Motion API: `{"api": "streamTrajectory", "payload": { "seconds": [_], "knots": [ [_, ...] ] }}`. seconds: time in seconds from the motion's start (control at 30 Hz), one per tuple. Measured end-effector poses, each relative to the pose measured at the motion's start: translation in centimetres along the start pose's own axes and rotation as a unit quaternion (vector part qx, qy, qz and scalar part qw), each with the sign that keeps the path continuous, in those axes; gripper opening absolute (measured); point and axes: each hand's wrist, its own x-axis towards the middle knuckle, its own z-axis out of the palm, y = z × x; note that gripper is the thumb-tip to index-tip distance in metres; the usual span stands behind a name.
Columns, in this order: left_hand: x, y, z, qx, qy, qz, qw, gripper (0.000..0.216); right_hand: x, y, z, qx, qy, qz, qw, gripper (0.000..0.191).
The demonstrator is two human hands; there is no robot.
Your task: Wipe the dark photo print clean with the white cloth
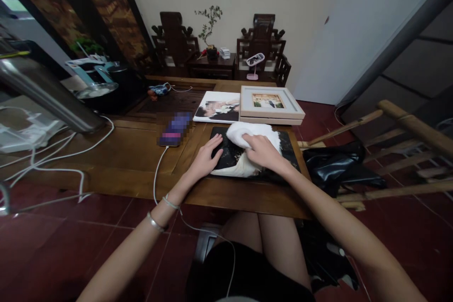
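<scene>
— Wiping, by the look of it: the right hand (264, 151) has its grip bunched on a white cloth (253, 139) and presses it onto a dark picture (230, 153) lying flat at the near edge of the tabletop (134, 155).

— And the left hand (207, 158)?

— Flat on the picture's left part, fingers spread, closed on nothing. I judge it pins the picture so it doesn't slide.

— How far along is the wiping?

— Hard to say. The cloth covers the right half; the dark surface under the left palm is bare. I'd judge the next stroke needs even pressure and the left palm lifted off the part to be wiped.

— What lies around?

— Just beyond the picture, a boxed frame (272, 103) and, beside it on the left, a flat print (217, 106). A phone (175, 130) lies to the left, near the picture, with a white cable (157, 170) running off the near edge. A black bag (339, 170) sits off the tabletop's right end among wooden poles (406, 122).

— Anything in the way?

— The frame is close behind the cloth, so a long push forward could bump it. The cable hangs by the left wrist and could snag.
</scene>
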Motion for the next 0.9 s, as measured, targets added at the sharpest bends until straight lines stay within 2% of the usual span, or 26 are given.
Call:
{"api": "streamTrajectory", "payload": {
  "seconds": [0.13, 0.27, 0.53, 0.73, 0.9],
  "knots": [
    [0.0, -0.2, 0.0, 0.000, -0.005, -0.002, 1.000, 0.044, 4.5, -1.5, 0.3, 0.058, 0.017, -0.042, 0.997, 0.038],
    [0.1, -0.4, 0.1, -0.001, -0.021, 0.004, 1.000, 0.042, 7.0, -2.6, 0.7, 0.059, 0.007, -0.042, 0.997, 0.041],
    [0.1, 0.2, 0.0, -0.012, -0.012, -0.003, 1.000, 0.038, 6.8, -2.4, 1.2, 0.044, 0.007, -0.055, 0.997, 0.041],
    [1.1, 0.1, -0.9, 0.031, -0.010, -0.002, 0.999, 0.028, 6.7, -2.5, 1.6, 0.031, 0.012, -0.049, 0.998, 0.039],
    [1.6, -0.2, -0.9, 0.063, 0.006, 0.015, 0.998, 0.024, 6.8, -2.7, 1.6, 0.027, 0.013, -0.047, 0.998, 0.039]
  ]
}}
